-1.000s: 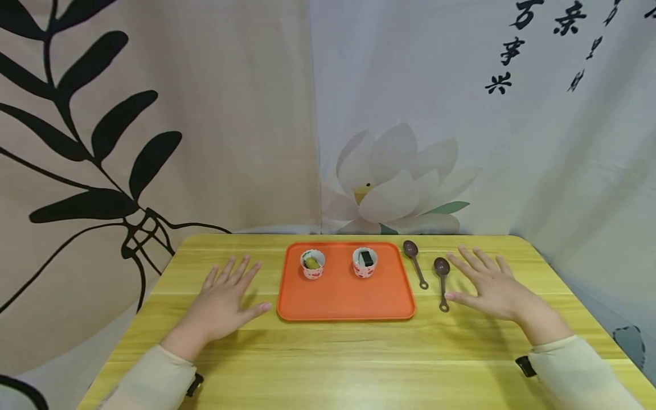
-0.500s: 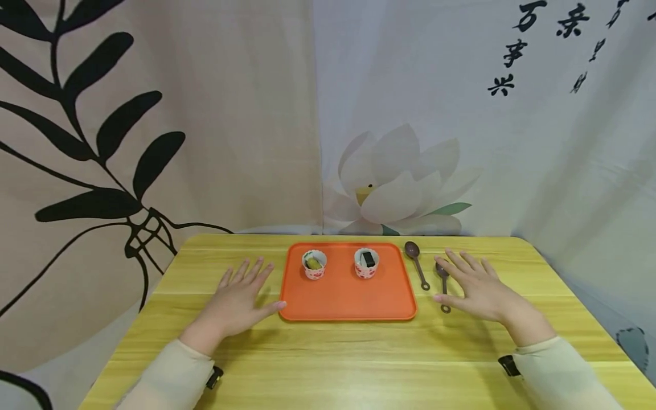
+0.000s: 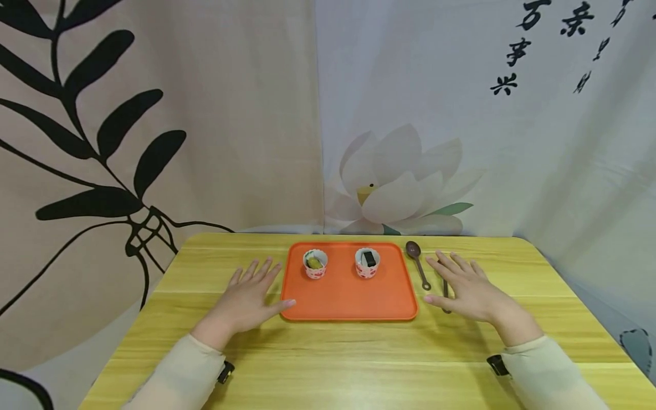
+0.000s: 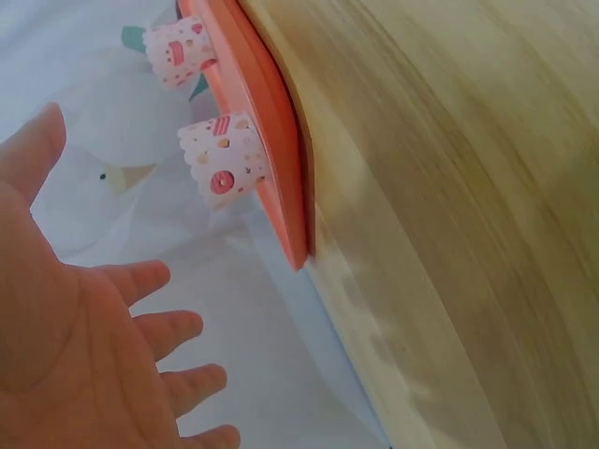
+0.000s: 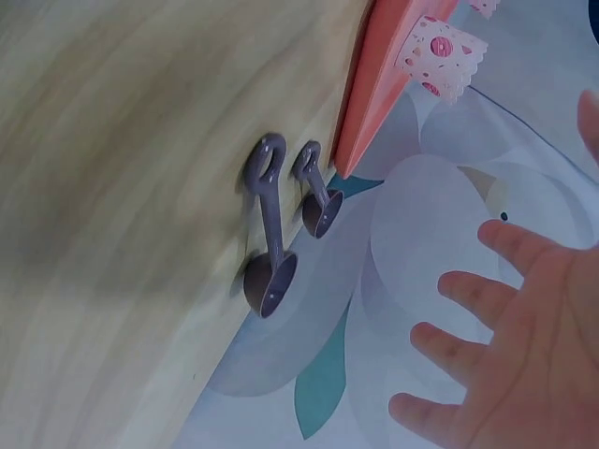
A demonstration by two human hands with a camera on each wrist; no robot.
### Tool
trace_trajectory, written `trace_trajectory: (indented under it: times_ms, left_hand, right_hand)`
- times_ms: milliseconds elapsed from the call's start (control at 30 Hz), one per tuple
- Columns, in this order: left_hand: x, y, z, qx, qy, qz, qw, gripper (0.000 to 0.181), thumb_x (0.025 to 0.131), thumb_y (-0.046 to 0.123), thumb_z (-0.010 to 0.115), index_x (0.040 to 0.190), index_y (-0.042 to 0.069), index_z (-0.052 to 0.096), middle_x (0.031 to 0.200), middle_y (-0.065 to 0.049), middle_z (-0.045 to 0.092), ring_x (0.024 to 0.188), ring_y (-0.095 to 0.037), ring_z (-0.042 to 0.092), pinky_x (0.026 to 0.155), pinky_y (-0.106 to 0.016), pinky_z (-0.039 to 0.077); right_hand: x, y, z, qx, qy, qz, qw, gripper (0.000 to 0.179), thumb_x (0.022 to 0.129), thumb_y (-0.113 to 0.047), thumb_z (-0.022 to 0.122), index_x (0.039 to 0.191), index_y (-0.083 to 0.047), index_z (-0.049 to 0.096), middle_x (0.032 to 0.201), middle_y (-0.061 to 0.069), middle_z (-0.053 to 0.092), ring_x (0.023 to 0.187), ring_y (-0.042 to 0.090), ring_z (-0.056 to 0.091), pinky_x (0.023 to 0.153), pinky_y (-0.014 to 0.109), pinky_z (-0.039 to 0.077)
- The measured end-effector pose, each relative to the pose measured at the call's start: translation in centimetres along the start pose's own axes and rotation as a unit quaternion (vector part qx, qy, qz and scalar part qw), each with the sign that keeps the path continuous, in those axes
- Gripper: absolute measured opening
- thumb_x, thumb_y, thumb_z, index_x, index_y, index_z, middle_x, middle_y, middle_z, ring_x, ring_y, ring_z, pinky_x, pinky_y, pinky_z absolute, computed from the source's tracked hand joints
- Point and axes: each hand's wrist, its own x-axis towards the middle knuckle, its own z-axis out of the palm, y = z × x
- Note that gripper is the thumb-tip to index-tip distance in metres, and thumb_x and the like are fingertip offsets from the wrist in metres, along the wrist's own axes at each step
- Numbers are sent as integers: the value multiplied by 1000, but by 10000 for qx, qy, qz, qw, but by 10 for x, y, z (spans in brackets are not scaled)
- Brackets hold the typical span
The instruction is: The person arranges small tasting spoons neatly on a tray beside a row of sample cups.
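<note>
An orange tray (image 3: 350, 296) lies on the wooden table. Two small patterned paper cups stand on it: the left cup (image 3: 315, 273) has something yellow-green inside, the right cup (image 3: 365, 271) a small black block. My left hand (image 3: 248, 302) hovers with fingers spread, its thumb overlapping the tray's left edge in the head view. On the other side, my right hand (image 3: 468, 293) spreads its fingers above the nearer brown measuring spoon (image 5: 272, 229), largely covering it in the head view. The farther measuring spoon (image 3: 419, 266) lies beside the tray's right edge. Neither hand holds anything.
A light curtain (image 3: 246, 142) with a plant print, a lotus and dark characters hangs behind the table (image 3: 333, 364). Each sleeve has a dark strap below the wrist. A black curved thing (image 3: 25, 384) shows at the lower left.
Both hands have drifted inward: the left to the right toward the tray, the right to the left over the nearer measuring spoon. The tray, cups and spoons stay put.
</note>
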Motion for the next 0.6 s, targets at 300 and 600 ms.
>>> trace_trajectory:
  times_ms: [300, 600]
  left_hand:
    - [7, 7, 5, -29, -152, 32, 9999, 93, 91, 72, 51, 160, 14, 26, 166, -11, 14, 151, -43, 10, 117, -66, 7]
    - [12, 9, 11, -16, -364, 3, 9993, 93, 91, 71, 52, 159, 13, 28, 166, -12, 16, 150, -45, 11, 117, -66, 7]
  right_hand:
    - [4, -5, 6, -53, -12, -132, 9999, 89, 92, -65, 58, 158, -12, 32, 163, 19, 23, 146, 49, 19, 111, 73, 7]
    - [13, -10, 13, -27, -208, -135, 9997, 93, 90, -71, 55, 159, -14, 30, 163, 18, 24, 146, 49, 20, 113, 71, 6]
